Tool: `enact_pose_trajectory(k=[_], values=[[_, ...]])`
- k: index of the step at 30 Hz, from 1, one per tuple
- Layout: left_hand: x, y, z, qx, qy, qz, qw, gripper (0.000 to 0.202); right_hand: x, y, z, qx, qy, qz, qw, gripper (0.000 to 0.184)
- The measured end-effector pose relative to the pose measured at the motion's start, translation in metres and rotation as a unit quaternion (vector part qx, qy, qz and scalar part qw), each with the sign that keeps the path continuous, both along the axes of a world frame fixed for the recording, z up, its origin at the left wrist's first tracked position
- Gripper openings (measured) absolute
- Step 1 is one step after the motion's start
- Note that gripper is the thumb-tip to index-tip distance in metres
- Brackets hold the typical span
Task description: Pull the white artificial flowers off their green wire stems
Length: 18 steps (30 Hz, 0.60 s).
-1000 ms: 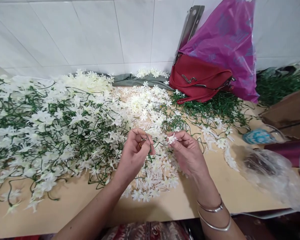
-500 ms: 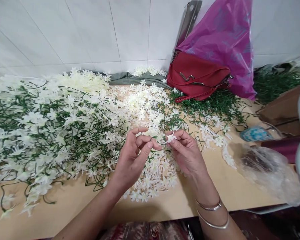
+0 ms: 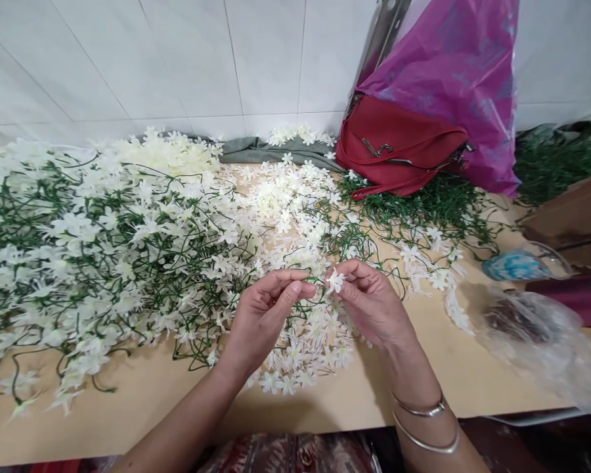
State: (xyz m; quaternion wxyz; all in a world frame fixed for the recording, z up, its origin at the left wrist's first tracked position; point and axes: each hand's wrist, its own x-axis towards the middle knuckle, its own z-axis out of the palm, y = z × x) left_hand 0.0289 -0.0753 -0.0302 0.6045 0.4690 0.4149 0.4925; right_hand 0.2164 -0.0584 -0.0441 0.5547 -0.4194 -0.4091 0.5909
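Observation:
My left hand (image 3: 263, 315) pinches a thin green stem (image 3: 311, 291) between thumb and fingers. My right hand (image 3: 372, 303) pinches a small white plastic flower (image 3: 335, 280) right at the stem's tip. Both hands hover over a pile of loose white flowers (image 3: 305, 341) on the tan table (image 3: 142, 394). A big heap of green vines with white flowers (image 3: 93, 249) lies to the left of my left hand.
A red bag (image 3: 398, 148) and a purple plastic bag (image 3: 453, 72) lean on the white tiled wall at the back. Bare green stems (image 3: 438, 207) lie before the red bag. A clear plastic bag (image 3: 532, 335), a blue object (image 3: 509, 266) and a cardboard box (image 3: 571, 213) sit at the right.
My left fingers have closed into a pinch on the stem and moved toward the flower in my right hand; flower and stem tip now meet.

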Motion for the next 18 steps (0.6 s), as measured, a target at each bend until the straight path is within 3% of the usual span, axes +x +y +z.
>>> enact_pose_trajectory(k=[13,18], values=[[0.0067,0.0004,0.0032,0.005,-0.019,-0.008,1.000,0.011,-0.0029,-0.0029,-0.0035,0.012,-0.027,0.039,0.999,0.025],[0.0075,0.0025,0.0032,-0.010,-0.012,0.000,1.000,0.015,-0.0033,-0.0021,-0.0046,0.014,-0.033,0.021,0.999,0.028]])
